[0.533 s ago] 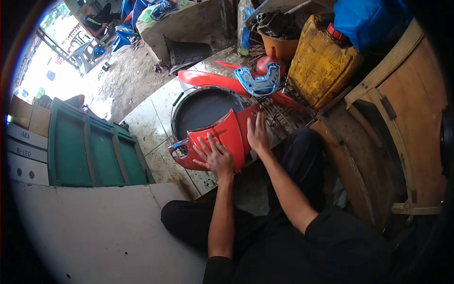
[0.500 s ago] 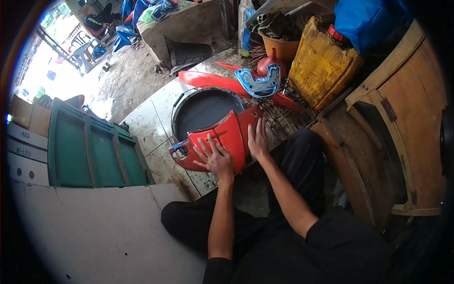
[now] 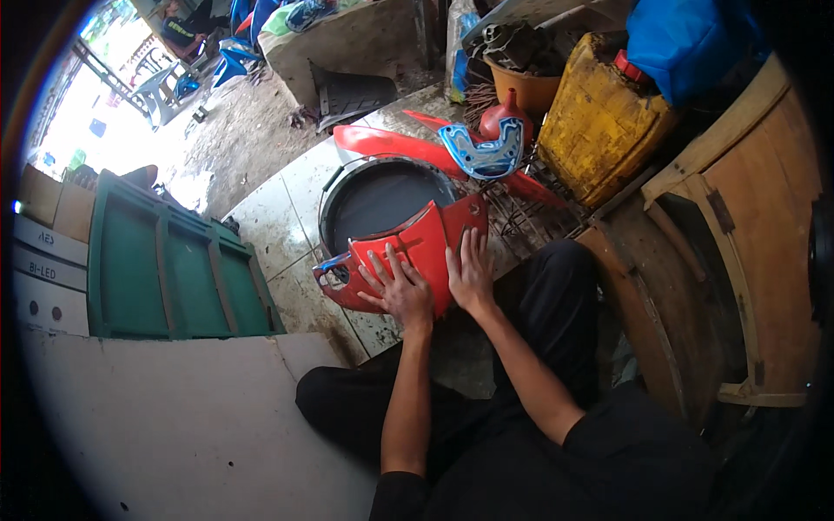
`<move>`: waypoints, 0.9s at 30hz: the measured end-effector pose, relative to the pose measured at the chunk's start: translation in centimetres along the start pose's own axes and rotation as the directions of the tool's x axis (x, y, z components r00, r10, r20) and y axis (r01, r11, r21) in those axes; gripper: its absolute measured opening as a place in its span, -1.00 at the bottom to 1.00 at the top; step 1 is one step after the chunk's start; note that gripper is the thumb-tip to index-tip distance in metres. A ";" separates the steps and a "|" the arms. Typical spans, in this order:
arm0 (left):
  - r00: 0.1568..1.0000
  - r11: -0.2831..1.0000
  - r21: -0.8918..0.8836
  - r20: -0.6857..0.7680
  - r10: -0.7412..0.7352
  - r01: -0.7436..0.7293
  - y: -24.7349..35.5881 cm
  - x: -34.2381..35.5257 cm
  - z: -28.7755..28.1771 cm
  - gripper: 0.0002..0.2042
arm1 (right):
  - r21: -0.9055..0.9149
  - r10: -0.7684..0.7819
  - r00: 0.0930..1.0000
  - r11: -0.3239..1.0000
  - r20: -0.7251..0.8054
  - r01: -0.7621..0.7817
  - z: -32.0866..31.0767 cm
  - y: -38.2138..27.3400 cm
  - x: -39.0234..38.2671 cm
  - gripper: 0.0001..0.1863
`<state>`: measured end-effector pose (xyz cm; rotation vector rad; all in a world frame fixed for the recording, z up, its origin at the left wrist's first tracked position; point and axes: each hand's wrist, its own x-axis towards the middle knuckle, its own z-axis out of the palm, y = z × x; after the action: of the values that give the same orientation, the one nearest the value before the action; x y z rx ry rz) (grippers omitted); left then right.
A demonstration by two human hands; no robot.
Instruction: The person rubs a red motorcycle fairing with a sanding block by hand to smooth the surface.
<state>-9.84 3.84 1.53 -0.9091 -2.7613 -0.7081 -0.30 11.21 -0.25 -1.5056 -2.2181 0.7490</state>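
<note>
A red plastic motorcycle body panel [image 3: 426, 239] lies on the tiled floor in front of my knees. My left hand [image 3: 398, 285] rests flat on its left half, fingers spread. Flat against the panel's right edge lies my right hand [image 3: 470, 271], fingers together and pointing away from me. Neither hand closes around the panel. A small blue patch shows at the panel's left tip [image 3: 333, 263].
Behind the panel lies a round black basin [image 3: 373, 198], then a long red fairing piece [image 3: 387, 143] and a blue plastic part [image 3: 484, 156]. A yellow jerrycan [image 3: 599, 130] and wooden furniture [image 3: 747, 226] stand right; a green crate [image 3: 165, 269] and white board [image 3: 174, 417] left.
Both hands have shifted slightly on the red panel; the right hand has slid lower along its right edge. The panel stays in the same spot.
</note>
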 end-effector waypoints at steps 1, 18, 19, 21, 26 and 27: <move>1.000 1.000 -0.004 -0.003 0.002 -0.002 0.2 -0.2 0.1 -0.53 | -0.006 0.005 1.000 1.000 0.013 -0.004 -0.5 0.0 -0.3 -0.22; 1.000 0.999 -0.041 -0.026 0.017 -0.018 1.0 -0.2 0.7 -0.53 | -0.011 -0.175 0.982 0.984 0.072 0.177 -2.4 0.3 -0.3 -0.31; 1.000 0.999 -0.040 -0.016 0.016 -0.017 1.3 -0.6 0.8 -0.53 | -0.018 -0.170 0.983 0.985 0.068 0.172 -2.6 0.1 1.5 -0.30; 1.000 0.999 -0.044 -0.019 0.019 -0.019 2.0 -0.4 0.8 -0.53 | -0.066 -0.155 0.985 0.985 0.072 0.160 -2.8 -0.3 4.7 -0.30; 1.000 1.000 -0.020 -0.013 0.002 -0.002 0.8 -0.3 1.0 -0.52 | 0.020 -0.265 0.963 0.964 0.052 0.264 -1.6 0.1 -1.3 -0.31; 1.000 1.000 -0.023 -0.015 0.003 -0.003 0.8 -0.4 1.0 -0.52 | -0.010 -0.261 0.962 0.965 0.075 0.262 -1.7 0.7 -3.8 -0.31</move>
<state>-9.05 4.66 0.84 -0.9085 -2.7439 -0.7450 2.56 8.26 0.68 -1.1764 -2.4223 0.7091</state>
